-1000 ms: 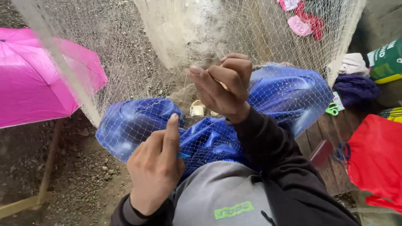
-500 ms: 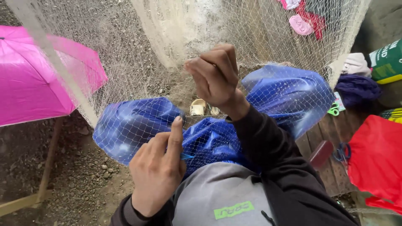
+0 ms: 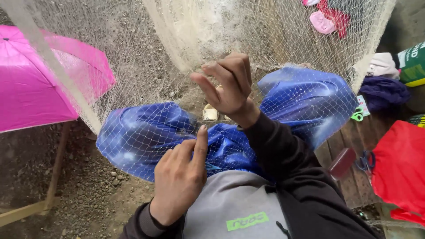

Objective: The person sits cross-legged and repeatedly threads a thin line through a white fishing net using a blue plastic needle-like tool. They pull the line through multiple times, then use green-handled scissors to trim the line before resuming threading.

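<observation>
Left hand [image 3: 179, 183] and right hand [image 3: 228, 84] pinch fine netting [image 3: 133, 66] over blue-clad knees [image 3: 141, 135]; gravel ground [image 3: 84, 194] below, pink umbrella [image 3: 40, 84] left.

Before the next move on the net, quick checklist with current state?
1. Left hand on the net: ok, fingers pinch the mesh over the blue shorts.
2. Right hand on the net: ok, raised, fingers curled into the mesh.
3. Tool or twine in either hand: cannot tell, none visible.
4. Net stretched between the hands: ok, it drapes over both knees.
5. Tear or knot being worked: cannot tell, mesh too fine.
6. Nearby clutter: ok, pink umbrella and red cloth lie apart from the hands.
</observation>
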